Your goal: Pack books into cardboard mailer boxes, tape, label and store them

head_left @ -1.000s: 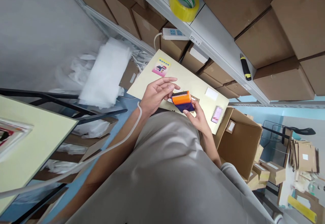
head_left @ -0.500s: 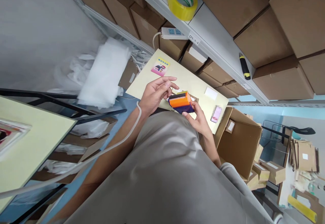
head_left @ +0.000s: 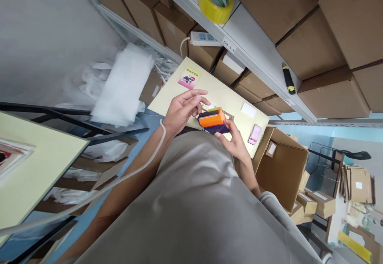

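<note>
My right hand (head_left: 235,138) grips the right end of a small boxy item (head_left: 212,120), with the thumb on the near side and the fingers behind. The item is orange and dark blue-purple with a black strip along its top; I cannot tell its exact kind. My left hand (head_left: 187,110) hovers at the item's left end, index finger stretched out and the other fingers loosely bent, with nothing visible in it. Behind the item, a partly hidden patterned brown and yellow thing lies on the pale yellow table (head_left: 167,92).
On the table are a colourful booklet (head_left: 189,78), a white card (head_left: 248,110) and a pixelated phone (head_left: 255,135). An open carton (head_left: 281,168) stands at right. The shelf above holds yellow tape (head_left: 214,0), a box cutter (head_left: 288,78) and a power strip (head_left: 206,38). A white cable (head_left: 143,168) crosses my left forearm.
Almost nothing differs. Both hands and the boxy item keep their places, and the view has shifted very slightly.
</note>
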Motion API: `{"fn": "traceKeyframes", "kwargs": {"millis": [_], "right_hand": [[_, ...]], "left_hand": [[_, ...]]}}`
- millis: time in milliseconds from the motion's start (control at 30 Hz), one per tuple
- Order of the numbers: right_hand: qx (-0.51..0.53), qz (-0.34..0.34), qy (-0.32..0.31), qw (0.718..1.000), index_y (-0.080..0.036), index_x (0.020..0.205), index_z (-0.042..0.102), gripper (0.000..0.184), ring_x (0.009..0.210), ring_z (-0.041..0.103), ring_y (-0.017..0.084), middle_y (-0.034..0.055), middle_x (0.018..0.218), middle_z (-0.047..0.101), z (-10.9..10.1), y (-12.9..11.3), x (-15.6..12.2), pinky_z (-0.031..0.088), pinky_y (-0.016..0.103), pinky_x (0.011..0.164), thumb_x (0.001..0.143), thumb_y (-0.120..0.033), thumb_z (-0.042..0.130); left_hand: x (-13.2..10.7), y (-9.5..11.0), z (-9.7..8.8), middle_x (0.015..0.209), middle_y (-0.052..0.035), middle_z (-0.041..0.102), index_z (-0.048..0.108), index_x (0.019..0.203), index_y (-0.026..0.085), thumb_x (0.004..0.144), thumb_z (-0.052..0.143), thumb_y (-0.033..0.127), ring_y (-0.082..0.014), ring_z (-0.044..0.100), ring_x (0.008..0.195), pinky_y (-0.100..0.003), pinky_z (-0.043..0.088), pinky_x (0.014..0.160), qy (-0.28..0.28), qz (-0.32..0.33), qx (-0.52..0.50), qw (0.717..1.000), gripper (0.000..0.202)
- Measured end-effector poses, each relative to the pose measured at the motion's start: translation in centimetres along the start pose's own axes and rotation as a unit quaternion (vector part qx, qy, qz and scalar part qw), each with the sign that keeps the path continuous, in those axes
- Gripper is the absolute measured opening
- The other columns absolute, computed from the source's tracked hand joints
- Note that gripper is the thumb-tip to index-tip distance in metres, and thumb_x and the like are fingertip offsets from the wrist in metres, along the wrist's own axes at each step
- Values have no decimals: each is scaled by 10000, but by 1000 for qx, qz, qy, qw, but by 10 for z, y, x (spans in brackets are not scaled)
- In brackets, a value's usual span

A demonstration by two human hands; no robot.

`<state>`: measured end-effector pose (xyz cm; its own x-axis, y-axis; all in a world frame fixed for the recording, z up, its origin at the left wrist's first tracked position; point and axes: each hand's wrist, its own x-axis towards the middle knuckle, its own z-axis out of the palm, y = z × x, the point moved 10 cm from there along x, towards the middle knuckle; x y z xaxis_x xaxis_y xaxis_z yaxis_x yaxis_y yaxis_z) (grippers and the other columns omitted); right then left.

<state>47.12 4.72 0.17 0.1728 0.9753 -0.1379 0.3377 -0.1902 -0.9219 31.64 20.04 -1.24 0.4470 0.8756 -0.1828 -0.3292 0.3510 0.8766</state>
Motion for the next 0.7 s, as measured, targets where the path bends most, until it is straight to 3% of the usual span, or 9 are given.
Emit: {"fn": "traceKeyframes", "kwargs": {"millis": [300, 533, 700], "right_hand": [[-1, 1, 8, 1000, -299, 1422, 656, 525, 1260, 777, 309, 88, 1407, 802, -3, 1, -1, 629, 485, 1120, 1024, -611, 801], [1, 1, 17, 1000, -299, 1405, 658, 515, 1229, 773, 298, 87, 1364, 805, -8, -3, 1, 639, 457, 1093, 1031, -625, 791], [-7, 4, 13, 1000, -282, 1429, 642, 529, 1227, 761, 291, 99, 1383, 789, -10, -2, 1, 626, 451, 1111, 1053, -636, 757]], "left_hand": [[2, 1, 2, 937, -93, 824, 845, 1116, 211, 826, 963, 666, -125, 621, 607, -272, 422, 522, -9, -5, -8, 1000, 553], [3, 0, 1, 982, -104, 838, 843, 1154, 191, 769, 994, 448, -133, 639, 635, -271, 445, 541, 2, -25, 3, 1000, 487], [3, 1, 0, 971, -82, 833, 848, 1158, 203, 700, 1011, 413, -128, 627, 662, -245, 450, 554, 9, -27, 11, 1000, 530]]}}
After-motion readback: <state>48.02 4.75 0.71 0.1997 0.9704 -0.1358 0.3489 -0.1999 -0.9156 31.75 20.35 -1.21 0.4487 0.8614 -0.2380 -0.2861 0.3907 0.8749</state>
